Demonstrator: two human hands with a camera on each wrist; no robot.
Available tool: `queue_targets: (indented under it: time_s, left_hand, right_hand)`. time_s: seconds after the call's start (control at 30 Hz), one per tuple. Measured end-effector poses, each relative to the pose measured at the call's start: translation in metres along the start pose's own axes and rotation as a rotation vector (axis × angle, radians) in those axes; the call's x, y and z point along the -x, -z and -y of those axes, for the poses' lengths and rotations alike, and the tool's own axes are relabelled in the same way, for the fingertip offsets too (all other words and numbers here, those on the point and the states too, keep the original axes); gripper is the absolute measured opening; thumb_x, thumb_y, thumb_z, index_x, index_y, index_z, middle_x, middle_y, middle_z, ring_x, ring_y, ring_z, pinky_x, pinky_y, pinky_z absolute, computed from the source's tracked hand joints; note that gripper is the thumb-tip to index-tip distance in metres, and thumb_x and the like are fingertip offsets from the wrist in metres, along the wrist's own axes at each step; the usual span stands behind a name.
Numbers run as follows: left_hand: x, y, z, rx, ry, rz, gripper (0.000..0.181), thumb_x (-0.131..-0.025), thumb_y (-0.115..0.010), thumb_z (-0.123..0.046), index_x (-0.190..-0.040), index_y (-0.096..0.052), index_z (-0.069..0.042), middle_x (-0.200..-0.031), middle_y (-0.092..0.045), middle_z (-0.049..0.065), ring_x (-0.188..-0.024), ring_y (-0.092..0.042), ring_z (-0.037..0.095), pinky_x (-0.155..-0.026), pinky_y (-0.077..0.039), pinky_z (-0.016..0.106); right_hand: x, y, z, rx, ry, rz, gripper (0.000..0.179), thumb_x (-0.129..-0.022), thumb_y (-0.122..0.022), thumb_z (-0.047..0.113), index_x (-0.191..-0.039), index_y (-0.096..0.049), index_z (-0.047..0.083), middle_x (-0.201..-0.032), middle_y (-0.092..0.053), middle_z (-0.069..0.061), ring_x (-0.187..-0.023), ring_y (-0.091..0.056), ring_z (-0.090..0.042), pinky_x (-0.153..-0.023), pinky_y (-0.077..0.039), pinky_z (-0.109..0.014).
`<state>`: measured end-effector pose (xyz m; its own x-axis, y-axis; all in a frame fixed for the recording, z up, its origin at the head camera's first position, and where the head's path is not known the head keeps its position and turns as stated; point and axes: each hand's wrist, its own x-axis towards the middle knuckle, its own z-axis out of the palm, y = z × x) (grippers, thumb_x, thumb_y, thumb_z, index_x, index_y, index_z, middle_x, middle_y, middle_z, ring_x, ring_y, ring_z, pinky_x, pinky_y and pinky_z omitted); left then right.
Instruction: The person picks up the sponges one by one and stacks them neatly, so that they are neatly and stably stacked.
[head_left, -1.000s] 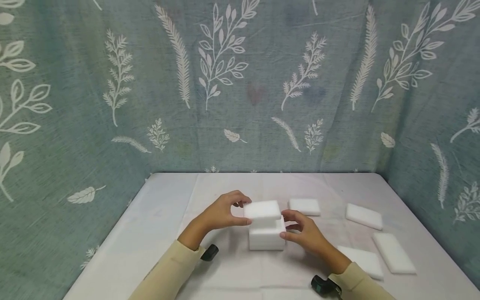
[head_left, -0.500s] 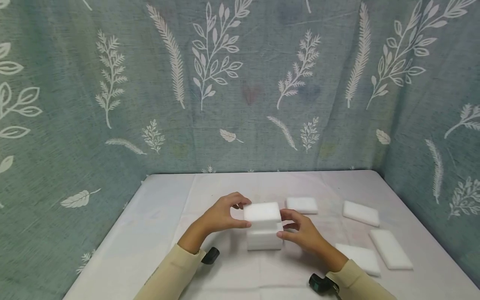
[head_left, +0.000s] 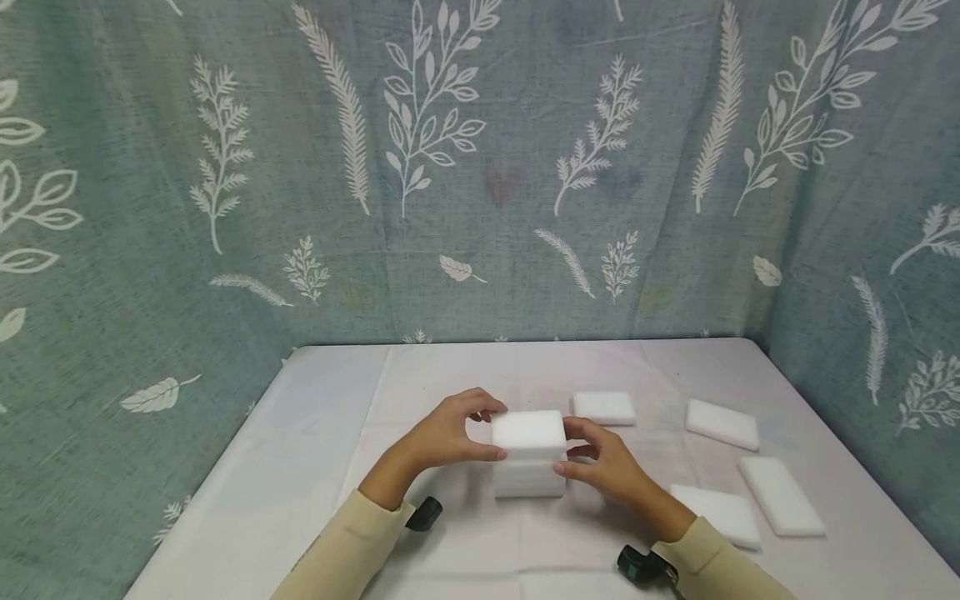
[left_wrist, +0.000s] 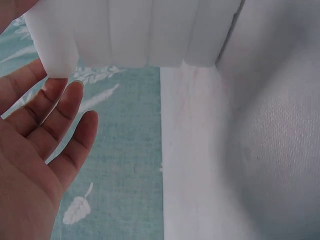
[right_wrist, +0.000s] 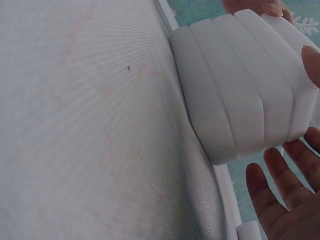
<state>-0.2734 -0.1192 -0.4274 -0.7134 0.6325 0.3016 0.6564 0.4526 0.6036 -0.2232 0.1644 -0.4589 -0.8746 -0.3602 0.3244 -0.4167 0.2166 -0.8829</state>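
Observation:
Several white sponge blocks lie flat in a stack [head_left: 528,482] at the middle of the table. My left hand [head_left: 444,435] pinches the left end of the top sponge [head_left: 529,430], thumb in front and fingers behind. In the left wrist view that sponge [left_wrist: 56,47] lines up with the stack, its end jutting a little past the others. My right hand [head_left: 606,463] holds the stack's right end near the top, thumb in front. Seen from the right wrist, the layered stack [right_wrist: 220,95] stands between thumb and fingers [right_wrist: 282,175]; some fingertips are hidden or cut off.
Loose white sponges lie on the white-covered table [head_left: 322,467]: one behind the stack [head_left: 603,408], others to the right [head_left: 722,424], [head_left: 782,496], [head_left: 716,515]. Leaf-patterned curtain [head_left: 495,167] encloses the back and sides. Dark wrist cameras [head_left: 424,513] sit at both cuffs.
The left hand has lowered the top sponge and moved it slightly right, onto the stack; the gap beneath it has closed. The right hand has stayed at the stack's right end.

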Motion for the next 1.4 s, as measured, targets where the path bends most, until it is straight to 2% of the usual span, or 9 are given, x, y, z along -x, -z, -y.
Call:
queue_targets:
  time_s: [0.17,0.33,0.57,0.9,1.23,1.4]
  left_hand:
    - [0.001,-0.001,0.003,-0.005,-0.011,-0.011,0.055,-0.073,-0.085,-0.041,-0.119,-0.065,-0.019,-0.107,-0.059,-0.015,-0.100,-0.058,0.016,-0.090,-0.049,0.033]
    - [0.001,-0.003,0.005,-0.008,-0.008,-0.006,0.054,-0.073,-0.084,-0.044,-0.118,-0.065,-0.020,-0.107,-0.058,-0.017,-0.100,-0.057,0.010,-0.090,-0.049,0.030]
    - [0.002,-0.004,0.004,-0.003,-0.005,0.006,0.056,-0.073,-0.084,-0.045,-0.119,-0.064,-0.020,-0.107,-0.058,-0.016,-0.101,-0.057,0.014,-0.090,-0.049,0.032]
    - [0.001,-0.005,0.002,-0.003,-0.023,0.012,0.056,-0.073,-0.084,-0.047,-0.118,-0.065,-0.020,-0.107,-0.058,-0.017,-0.099,-0.055,0.006,-0.090,-0.049,0.030]
    - [-0.001,-0.006,0.003,-0.009,-0.021,0.019,0.055,-0.073,-0.084,-0.046,-0.118,-0.065,-0.020,-0.107,-0.057,-0.017,-0.100,-0.054,0.007,-0.090,-0.049,0.033]
    - [-0.001,-0.007,0.003,-0.018,-0.014,0.024,0.055,-0.073,-0.084,-0.046,-0.118,-0.065,-0.021,-0.107,-0.057,-0.017,-0.100,-0.055,0.008,-0.090,-0.049,0.031]
  right_hand:
    - [0.001,0.000,0.001,0.001,0.006,-0.001,0.056,-0.079,-0.080,0.004,-0.128,-0.054,-0.007,-0.117,-0.062,-0.018,-0.108,-0.058,-0.033,-0.090,-0.049,-0.054]
    - [0.001,0.000,0.001,-0.004,0.007,-0.004,0.055,-0.079,-0.080,0.004,-0.127,-0.054,-0.006,-0.116,-0.062,-0.017,-0.108,-0.058,-0.032,-0.090,-0.049,-0.055]
    - [0.000,-0.001,0.001,-0.005,0.004,-0.002,0.055,-0.079,-0.080,0.004,-0.127,-0.055,-0.006,-0.116,-0.062,-0.017,-0.108,-0.058,-0.032,-0.090,-0.049,-0.055]
    - [0.000,-0.001,-0.001,-0.009,0.007,-0.005,0.056,-0.079,-0.080,0.003,-0.128,-0.054,-0.007,-0.118,-0.061,-0.018,-0.109,-0.057,-0.034,-0.090,-0.049,-0.054]
    - [-0.001,0.000,-0.002,-0.008,0.034,0.002,0.057,-0.079,-0.080,0.003,-0.127,-0.053,-0.008,-0.117,-0.062,-0.018,-0.108,-0.057,-0.033,-0.089,-0.049,-0.056]
    - [-0.003,-0.001,-0.016,0.004,0.029,0.000,0.058,-0.078,-0.080,0.002,-0.128,-0.053,-0.008,-0.117,-0.061,-0.019,-0.109,-0.057,-0.034,-0.090,-0.049,-0.056]
